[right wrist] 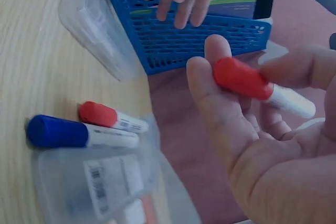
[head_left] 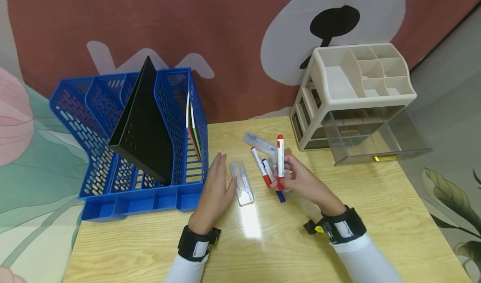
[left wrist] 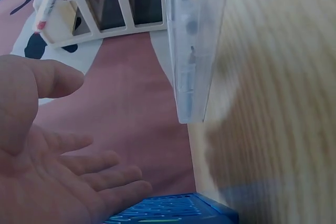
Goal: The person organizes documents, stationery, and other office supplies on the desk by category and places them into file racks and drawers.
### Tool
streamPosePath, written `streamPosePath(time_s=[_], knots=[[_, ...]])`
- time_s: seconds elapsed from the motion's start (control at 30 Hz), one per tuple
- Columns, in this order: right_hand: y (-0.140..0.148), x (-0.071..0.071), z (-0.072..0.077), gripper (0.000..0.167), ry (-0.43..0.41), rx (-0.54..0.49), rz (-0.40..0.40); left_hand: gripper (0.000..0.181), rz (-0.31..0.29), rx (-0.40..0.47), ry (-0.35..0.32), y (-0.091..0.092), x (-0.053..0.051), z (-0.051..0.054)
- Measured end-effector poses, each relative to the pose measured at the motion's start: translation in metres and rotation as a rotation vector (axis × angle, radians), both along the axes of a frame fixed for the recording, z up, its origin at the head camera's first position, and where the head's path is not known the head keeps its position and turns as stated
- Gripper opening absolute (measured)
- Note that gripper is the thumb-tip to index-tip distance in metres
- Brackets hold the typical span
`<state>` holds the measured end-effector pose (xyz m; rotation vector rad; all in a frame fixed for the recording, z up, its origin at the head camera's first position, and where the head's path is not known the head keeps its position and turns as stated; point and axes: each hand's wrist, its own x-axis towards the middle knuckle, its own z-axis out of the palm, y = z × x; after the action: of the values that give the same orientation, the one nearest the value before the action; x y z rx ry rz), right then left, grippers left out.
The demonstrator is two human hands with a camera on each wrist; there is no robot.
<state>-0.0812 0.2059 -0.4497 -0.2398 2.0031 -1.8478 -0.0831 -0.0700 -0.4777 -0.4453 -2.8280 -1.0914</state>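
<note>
My right hand [head_left: 297, 176] pinches a red-capped white marker [head_left: 280, 157] between thumb and fingers, held above the table; its red cap [right wrist: 242, 78] shows close up in the right wrist view. Below it lie another red marker [head_left: 261, 165] and a blue marker [right wrist: 58, 131], beside a clear plastic case with a barcode label [right wrist: 107, 182]. My left hand [head_left: 214, 187] holds nothing, its fingers extended, between the blue file rack and a clear case [head_left: 242, 183] with contents hard to make out. A further clear case [head_left: 260, 143] lies behind the markers.
On the left stands the blue file rack [head_left: 143, 201] with a black folder [head_left: 146, 132] and thin booklets [head_left: 193, 128]. At the back right is a cream desk organizer [head_left: 323, 95], its clear drawer [head_left: 360, 155] pulled out. The wooden table [head_left: 270, 253] ends at a wall hanging.
</note>
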Motion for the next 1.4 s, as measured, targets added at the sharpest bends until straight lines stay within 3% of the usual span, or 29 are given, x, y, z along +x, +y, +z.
streamPosePath(time_s=[0.27,0.47,0.7,0.8,0.93,1.13,1.4], knots=[[0.017,0.017,0.031,0.03,0.121,0.003,-0.013,0.075,-0.087,-0.089,-0.016,0.002,0.003,-0.003],[0.031,0.03,0.061,0.019,0.23,-0.024,-0.095,0.085,-0.15,-0.138,-0.007,0.007,0.005,-0.006],[0.05,0.045,0.099,0.024,0.286,0.145,-0.364,0.091,-0.233,-0.216,0.008,0.012,0.008,-0.009],[0.062,0.049,0.111,0.031,0.286,0.136,-0.464,0.091,-0.266,-0.244,0.009,0.013,0.01,-0.01],[0.082,0.047,0.118,0.034,0.308,0.119,-0.521,0.091,-0.296,-0.261,-0.003,0.016,0.012,-0.01],[0.109,0.041,0.124,0.037,0.325,0.415,-0.556,0.092,-0.31,-0.274,0.003,0.017,0.013,-0.012],[0.14,0.027,0.129,0.038,0.38,0.637,-0.541,0.095,-0.345,-0.34,0.074,0.017,0.012,-0.013]])
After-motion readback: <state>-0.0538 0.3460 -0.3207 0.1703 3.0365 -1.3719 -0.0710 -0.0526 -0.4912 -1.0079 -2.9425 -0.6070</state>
